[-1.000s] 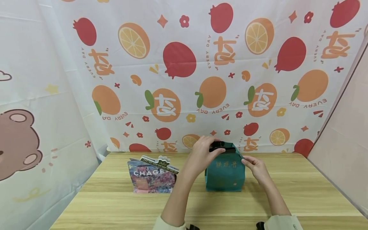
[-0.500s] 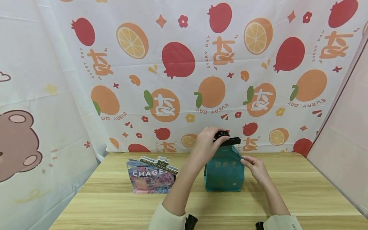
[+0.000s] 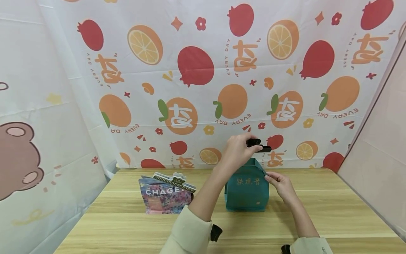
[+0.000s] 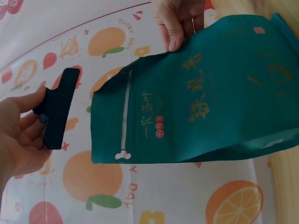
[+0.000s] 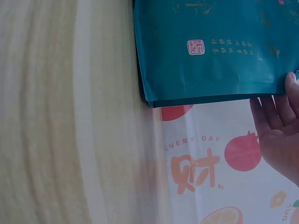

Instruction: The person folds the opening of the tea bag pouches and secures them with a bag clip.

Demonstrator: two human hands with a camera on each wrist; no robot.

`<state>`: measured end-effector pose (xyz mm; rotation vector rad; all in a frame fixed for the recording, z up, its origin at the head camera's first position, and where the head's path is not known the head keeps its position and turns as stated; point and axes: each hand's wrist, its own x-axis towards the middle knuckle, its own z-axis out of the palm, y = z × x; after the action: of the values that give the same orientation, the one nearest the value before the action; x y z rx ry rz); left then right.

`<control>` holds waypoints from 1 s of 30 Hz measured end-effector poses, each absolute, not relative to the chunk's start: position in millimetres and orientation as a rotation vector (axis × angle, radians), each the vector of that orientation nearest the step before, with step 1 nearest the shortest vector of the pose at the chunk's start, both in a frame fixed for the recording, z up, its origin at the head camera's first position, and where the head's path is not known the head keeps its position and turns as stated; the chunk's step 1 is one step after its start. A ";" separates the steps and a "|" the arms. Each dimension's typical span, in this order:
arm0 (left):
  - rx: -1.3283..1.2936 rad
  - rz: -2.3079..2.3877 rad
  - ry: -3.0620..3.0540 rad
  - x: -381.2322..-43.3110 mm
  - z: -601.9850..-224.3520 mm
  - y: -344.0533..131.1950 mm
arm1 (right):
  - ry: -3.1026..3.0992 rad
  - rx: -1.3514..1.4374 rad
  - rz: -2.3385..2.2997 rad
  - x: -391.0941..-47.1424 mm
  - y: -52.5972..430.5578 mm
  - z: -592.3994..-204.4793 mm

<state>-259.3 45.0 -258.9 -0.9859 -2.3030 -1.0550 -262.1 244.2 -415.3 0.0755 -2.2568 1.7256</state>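
A teal tea bag (image 3: 246, 190) with gold characters stands upright on the table. Above its top, my left hand (image 3: 238, 150) pinches a black bag clip (image 3: 264, 149) between thumb and fingers. In the left wrist view, the clip (image 4: 61, 109) is apart from the bag's upper edge, where a pale strip (image 4: 125, 114) with a small bone-shaped end crosses the bag. My right hand (image 3: 281, 184) pinches the bag's right side edge near the top. In the right wrist view, that thumb (image 5: 292, 84) lies over the front of the bag, the fingers behind its edge.
To the left on the wooden table (image 3: 120, 225) stands a colourful pouch (image 3: 166, 199) lettered "CHAGE", with a white and dark decorated clip (image 3: 174, 181) slanting across its top. A fruit-patterned cloth (image 3: 196, 106) hangs behind the table, and pale cloths line both sides.
My left hand has lifted the black bag clip up and to the right, off the top of the teal bag. The right hand keeps its hold on the bag's edge.
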 end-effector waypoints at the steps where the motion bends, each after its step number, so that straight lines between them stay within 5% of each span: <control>1: -0.981 -1.053 -2.307 -260.4 -259.2 46.3 | -2.258 0.076 1.727 -262.3 244.1 -415.4; 30: -1.010 -0.458 -2.483 -265.9 -250.7 78.4 | -2.266 0.062 1.736 -262.3 245.0 -414.8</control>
<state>-265.9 78.4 -250.7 -1.0099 -2.4826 -0.4583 -262.3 245.0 -414.8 0.0617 -2.2660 1.7356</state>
